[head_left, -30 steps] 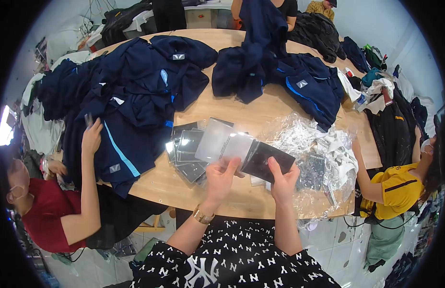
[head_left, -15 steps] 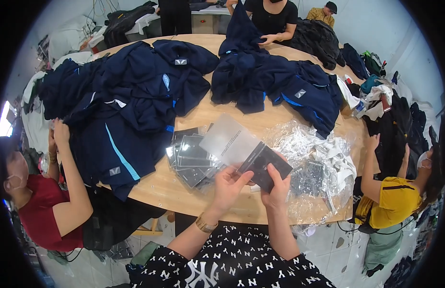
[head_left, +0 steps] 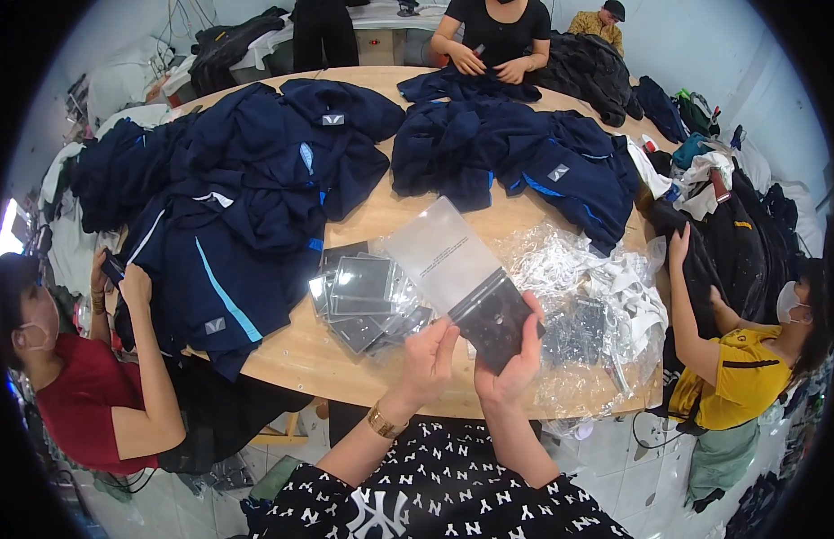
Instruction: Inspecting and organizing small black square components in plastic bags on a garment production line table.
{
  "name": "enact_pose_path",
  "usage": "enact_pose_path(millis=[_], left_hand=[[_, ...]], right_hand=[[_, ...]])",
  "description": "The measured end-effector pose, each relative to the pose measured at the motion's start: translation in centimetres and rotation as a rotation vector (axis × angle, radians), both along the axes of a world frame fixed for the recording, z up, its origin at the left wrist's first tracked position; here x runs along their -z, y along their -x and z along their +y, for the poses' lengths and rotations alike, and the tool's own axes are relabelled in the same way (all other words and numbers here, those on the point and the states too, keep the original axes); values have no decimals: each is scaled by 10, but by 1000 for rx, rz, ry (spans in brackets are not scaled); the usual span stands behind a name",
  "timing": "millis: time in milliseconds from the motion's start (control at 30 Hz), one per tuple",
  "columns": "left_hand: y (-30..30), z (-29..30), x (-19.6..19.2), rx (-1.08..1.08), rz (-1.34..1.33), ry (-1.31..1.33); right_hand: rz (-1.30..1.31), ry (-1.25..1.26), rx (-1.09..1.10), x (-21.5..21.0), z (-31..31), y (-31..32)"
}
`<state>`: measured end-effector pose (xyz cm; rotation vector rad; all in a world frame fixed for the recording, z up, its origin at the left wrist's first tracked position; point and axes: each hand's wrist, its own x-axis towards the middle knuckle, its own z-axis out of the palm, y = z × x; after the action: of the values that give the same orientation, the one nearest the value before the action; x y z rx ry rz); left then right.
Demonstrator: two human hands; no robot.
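A flat plastic pouch [head_left: 492,316] is in front of me, with a dark lower half and a pale see-through upper flap [head_left: 442,244] that carries small print. My right hand [head_left: 511,366] grips its right side, thumb along the edge. At the pouch's left edge, my left hand [head_left: 426,359] has its thumb and fingertips pinched together; whatever they pinch is hidden. Left of the pouch lies a loose pile of similar clear and dark pouches [head_left: 363,286]. Crumpled clear plastic with white strips [head_left: 619,310] lies close by on the right.
Navy garments [head_left: 246,171] cover the left of the wooden table [head_left: 368,220], and more navy garments [head_left: 525,153] lie at its far side. People handle clothing at left [head_left: 84,395], right [head_left: 749,368] and far side [head_left: 498,40]. Black garments [head_left: 749,225] are heaped at right.
My left thumb has come off the pouch's dark face, and that hand now pinches at the edge. The pouch has tilted up slightly. The far person has lowered a navy garment.
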<state>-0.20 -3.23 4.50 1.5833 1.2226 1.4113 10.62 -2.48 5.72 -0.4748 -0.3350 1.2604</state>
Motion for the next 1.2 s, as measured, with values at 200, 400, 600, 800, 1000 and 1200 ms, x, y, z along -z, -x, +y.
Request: enact_pose_path(millis=[200, 400, 600, 800, 1000, 1200], left_hand=[[11, 0, -14, 106, 171, -81], [5, 10, -6, 282, -768, 105], [-4, 31, -42, 602, -1390, 100], [0, 38, -32, 582, -1080, 228], [-12, 39, -39, 601, -1254, 357], [-19, 28, -6, 321, -620, 237]], right_hand=[[-26, 30, -13, -7, -1, -5], [-155, -58, -102, -18, -1, -5], [-172, 47, -219, -2, -6, -4], [-171, 145, -128, -3, -5, 2], [-112, 148, -36, -4, -3, 4], [-107, 118, 174, -6, 10, -5]])
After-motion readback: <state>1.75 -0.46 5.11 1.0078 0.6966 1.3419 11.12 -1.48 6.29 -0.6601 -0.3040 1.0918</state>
